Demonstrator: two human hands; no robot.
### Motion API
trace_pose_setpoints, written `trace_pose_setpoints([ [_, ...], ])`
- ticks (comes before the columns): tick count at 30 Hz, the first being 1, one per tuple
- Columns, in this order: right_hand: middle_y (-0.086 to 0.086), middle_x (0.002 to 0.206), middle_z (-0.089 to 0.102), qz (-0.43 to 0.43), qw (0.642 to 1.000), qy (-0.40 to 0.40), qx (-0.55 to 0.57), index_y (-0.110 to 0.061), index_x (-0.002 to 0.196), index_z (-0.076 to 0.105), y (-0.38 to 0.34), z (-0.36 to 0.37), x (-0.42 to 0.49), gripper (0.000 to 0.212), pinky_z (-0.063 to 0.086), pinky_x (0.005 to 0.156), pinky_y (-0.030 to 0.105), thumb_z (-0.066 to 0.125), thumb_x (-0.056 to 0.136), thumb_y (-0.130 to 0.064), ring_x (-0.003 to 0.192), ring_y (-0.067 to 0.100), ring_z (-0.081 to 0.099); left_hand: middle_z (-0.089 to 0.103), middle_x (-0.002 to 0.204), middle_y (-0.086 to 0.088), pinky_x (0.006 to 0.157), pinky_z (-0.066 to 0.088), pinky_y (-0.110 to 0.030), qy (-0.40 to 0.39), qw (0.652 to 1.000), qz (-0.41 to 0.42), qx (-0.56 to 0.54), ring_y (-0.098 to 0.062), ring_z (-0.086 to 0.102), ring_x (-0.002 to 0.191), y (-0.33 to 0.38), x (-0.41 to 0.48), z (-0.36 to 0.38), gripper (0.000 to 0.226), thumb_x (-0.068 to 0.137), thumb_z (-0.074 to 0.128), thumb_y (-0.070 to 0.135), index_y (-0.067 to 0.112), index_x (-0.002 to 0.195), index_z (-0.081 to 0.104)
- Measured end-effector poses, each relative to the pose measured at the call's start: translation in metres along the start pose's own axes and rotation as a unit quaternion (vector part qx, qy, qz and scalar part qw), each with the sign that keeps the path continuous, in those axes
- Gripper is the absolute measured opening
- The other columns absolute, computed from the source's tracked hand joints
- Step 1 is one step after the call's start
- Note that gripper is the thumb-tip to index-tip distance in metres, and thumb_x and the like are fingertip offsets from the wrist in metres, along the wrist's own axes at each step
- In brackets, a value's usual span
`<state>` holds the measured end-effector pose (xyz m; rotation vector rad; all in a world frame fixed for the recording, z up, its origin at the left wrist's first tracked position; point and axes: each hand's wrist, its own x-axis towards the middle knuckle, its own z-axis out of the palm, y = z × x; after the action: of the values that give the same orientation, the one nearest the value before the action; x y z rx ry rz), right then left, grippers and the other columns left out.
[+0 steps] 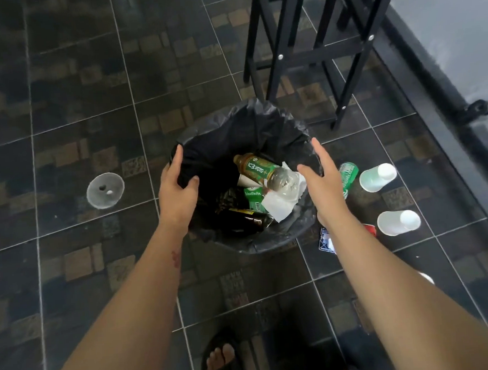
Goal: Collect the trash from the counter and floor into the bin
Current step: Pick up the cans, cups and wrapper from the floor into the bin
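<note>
Left grip (177,186): fingers curled over the left rim of the bin's (241,113) black liner (206,155), thumb inside; I judge this steadies the bin and keeps the liner open.
Lid (105,190): clear, flat on the floor, well left of the bin, not yet collected.
Bin contents: a tea bottle (264,170), tissue (281,205) and a dark bottle (245,220) lie inside.
Right grip (322,177): spread above the right rim, fingers straight, holding nothing; probably bound for the litter beside it.
Can (349,175): green, on the floor just right of the bin.
Cups (378,178): two white ones on their sides, further right.
Floor (59,81): dark patterned tiles, pale grout; black stool legs (314,51) behind the bin, grey wall (455,14) at right.
Worktop: not in view.
</note>
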<state>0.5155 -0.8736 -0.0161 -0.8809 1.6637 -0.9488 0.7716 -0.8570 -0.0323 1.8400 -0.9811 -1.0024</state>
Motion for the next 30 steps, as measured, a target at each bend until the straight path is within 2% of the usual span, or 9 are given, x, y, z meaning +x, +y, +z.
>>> trace_pose_setpoints([
  [7,-0.018,0.154,0.034,-0.085,0.996,-0.002,-0.042,-0.046,0.147,0.033,0.046,0.017,0.051,0.063,0.028,0.105,0.023,0.058,0.094,-0.023,0.14,0.008,0.033,0.039,0.149,-0.001,0.116,0.032,-0.034,0.011,0.997,0.07,0.009,-0.014,0.039,0.137,-0.04,0.045,0.029,0.061,0.096,0.059,0.017,0.037,0.149,0.037],
  [11,-0.017,0.162,0.013,-0.161,0.979,-0.005,-0.122,-0.041,0.151,0.027,0.057,0.023,0.071,0.061,0.027,0.091,0.008,0.053,0.097,-0.028,0.128,-0.015,0.032,0.033,0.154,-0.002,0.11,0.026,-0.022,0.033,0.992,0.099,0.076,-0.015,0.033,0.14,-0.047,0.068,0.036,0.058,0.099,0.054,0.026,0.034,0.152,0.032],
  [13,-0.019,0.162,0.002,-0.188,0.968,0.004,-0.169,-0.04,0.152,0.024,0.061,0.024,0.076,0.059,0.03,0.089,0.012,0.049,0.099,-0.031,0.138,-0.002,0.029,0.026,0.159,-0.002,0.109,0.023,-0.022,0.046,0.984,0.116,0.13,-0.017,0.027,0.144,-0.048,0.07,0.037,0.058,0.1,0.053,0.028,0.033,0.153,0.03],
  [15,-0.017,0.163,-0.004,-0.2,0.952,0.01,-0.231,-0.041,0.153,0.021,0.062,0.023,0.078,0.06,0.037,0.1,0.026,0.045,0.099,-0.036,0.146,0.011,0.023,0.016,0.163,0.003,0.111,0.022,-0.025,0.061,0.97,0.133,0.194,-0.016,0.02,0.147,-0.049,0.069,0.038,0.06,0.099,0.052,0.03,0.03,0.154,0.028],
  [18,-0.011,0.163,-0.009,-0.202,0.925,0.004,-0.323,-0.039,0.154,0.015,0.062,0.019,0.082,0.062,0.029,0.115,0.048,0.04,0.098,-0.045,0.151,0.018,0.01,0.004,0.165,0.002,0.117,0.025,-0.037,0.072,0.936,0.164,0.302,-0.02,0.015,0.15,-0.048,0.064,0.037,0.06,0.099,0.05,0.033,0.023,0.154,0.029],
  [20,-0.006,0.164,-0.01,-0.21,0.897,-0.002,-0.389,-0.035,0.155,0.012,0.06,0.014,0.082,0.063,0.019,0.119,0.049,0.036,0.099,-0.05,0.151,0.02,0.0,0.004,0.165,-0.005,0.119,0.022,-0.045,0.077,0.915,0.178,0.355,-0.027,0.013,0.15,-0.047,0.062,0.039,0.057,0.1,0.049,0.036,0.017,0.152,0.035],
  [23,-0.002,0.164,-0.007,-0.241,0.846,0.011,-0.475,-0.028,0.156,0.012,0.061,0.008,0.078,0.063,0.01,0.122,0.044,0.028,0.101,-0.053,0.151,0.021,-0.005,0.0,0.165,-0.008,0.119,0.015,-0.052,0.072,0.906,0.16,0.385,-0.028,0.005,0.151,-0.042,0.052,0.046,0.054,0.1,0.044,0.042,0.017,0.148,0.04],
  [27,0.0,0.165,0.0,-0.24,0.85,-0.001,-0.469,-0.025,0.157,0.011,0.067,0.001,0.067,0.061,0.01,0.122,0.044,0.023,0.102,-0.051,0.151,0.022,-0.002,-0.008,0.165,-0.005,0.12,-0.001,-0.053,0.034,0.877,0.165,0.45,-0.024,-0.009,0.151,-0.038,0.034,0.053,0.057,0.102,0.032,0.049,0.022,0.152,0.032],
  [30,-0.001,0.165,0.003,-0.246,0.854,-0.016,-0.458,-0.025,0.157,0.011,0.072,-0.013,0.06,0.06,0.01,0.122,0.043,0.022,0.103,-0.05,0.151,0.022,0.0,-0.002,0.165,-0.005,0.12,-0.005,-0.053,0.013,0.849,0.209,0.485,-0.023,-0.01,0.151,-0.033,0.021,0.065,0.06,0.103,0.024,0.049,0.019,0.155,0.025],
])
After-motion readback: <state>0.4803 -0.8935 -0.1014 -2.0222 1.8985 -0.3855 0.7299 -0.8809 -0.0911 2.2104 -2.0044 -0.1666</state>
